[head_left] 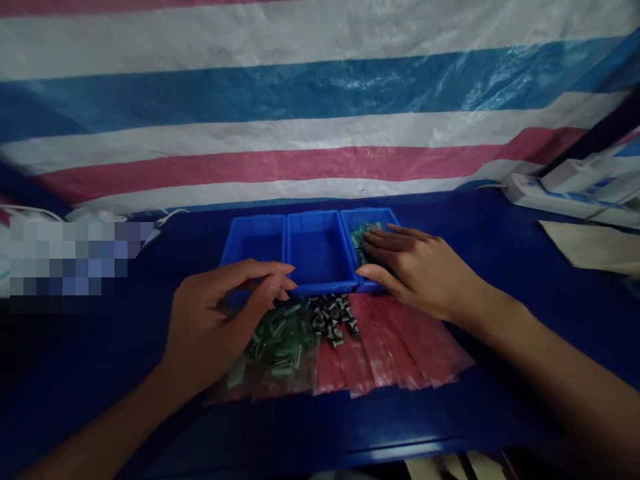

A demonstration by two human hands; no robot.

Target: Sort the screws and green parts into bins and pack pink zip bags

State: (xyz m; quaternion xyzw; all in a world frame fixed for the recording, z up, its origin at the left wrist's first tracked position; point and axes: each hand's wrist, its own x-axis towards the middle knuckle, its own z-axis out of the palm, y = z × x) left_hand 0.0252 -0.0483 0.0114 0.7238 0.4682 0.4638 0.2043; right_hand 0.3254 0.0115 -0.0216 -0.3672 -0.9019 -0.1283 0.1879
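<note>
- The green parts (361,240) sit in a small heap at the back of the right-hand bin, too small and shadowed for their direction to be read.
- The right hand (420,267) lies over that bin, its long axis running back and toward the left. Its fingers (385,240) are extended and close together, and they touch the green parts without gripping. The thumb reaches over the bin's front corner.
- The left hand (220,320) hovers at the front of the left-hand bin, pointing right and back. Its fingers (273,283) are curled halfway; whether they pinch anything cannot be told.
- Three blue plastic bins stand side by side, their rims touching: the right-hand bin (370,213), the middle bin (313,215) and the left-hand bin (253,219). They sit near the worktop's back edge.
- Just in front lies a heap of dark metal fasteners (331,317), pointing in mixed directions.
- A clear bag of green strips (277,350) lies left of the heap, and flat red packets (385,340) fan out to its right.
- The blue worktop (475,220) carries a white power strip (565,193) at its back right corner and a beige cloth (595,247) along its right side.
- Striped blue, white and pink tarpaulin (320,107) hangs behind as a wall.
</note>
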